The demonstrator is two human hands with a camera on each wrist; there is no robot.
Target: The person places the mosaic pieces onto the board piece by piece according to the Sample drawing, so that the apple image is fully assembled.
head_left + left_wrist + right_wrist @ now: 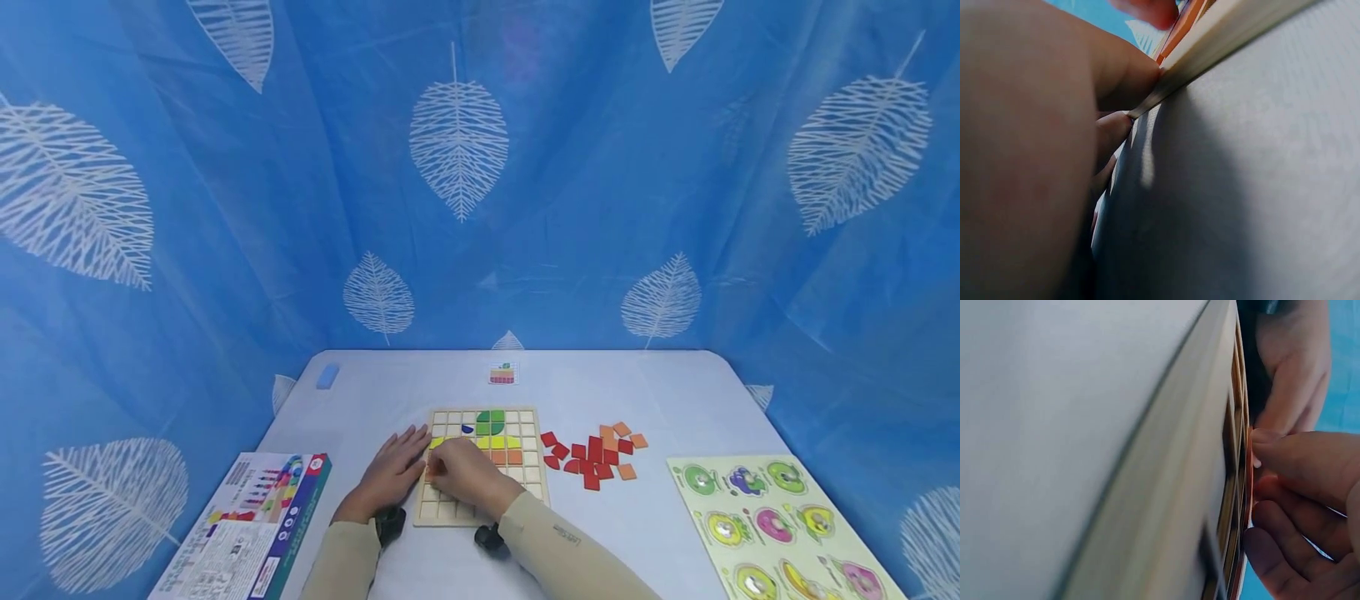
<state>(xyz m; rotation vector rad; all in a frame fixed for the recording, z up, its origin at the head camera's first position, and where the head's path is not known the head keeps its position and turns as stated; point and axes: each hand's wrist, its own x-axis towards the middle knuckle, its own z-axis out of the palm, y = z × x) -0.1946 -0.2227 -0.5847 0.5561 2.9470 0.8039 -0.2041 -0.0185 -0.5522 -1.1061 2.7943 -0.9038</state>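
A wooden grid board [529,508] lies on the white table, with green, yellow and orange tiles in some of its cells and a blue piece [467,429] near its upper part. My left hand [393,467] rests along the board's left edge, its fingers extended and touching the rim. Over the board's left part, my right hand [468,473] has its fingers bent and pinches an orange tile [1186,28] at the grid. From above, the right hand hides most of that tile and several cells. In the right wrist view, the thumb [1269,435] touches the tile's edge.
Loose red tiles [595,450] and orange tiles [627,472] lie to the board's right. A small picture card [503,373] lies behind it. A printed box [247,525] stands left, a fruit puzzle board [772,525] right, a light blue block [327,377] far left.
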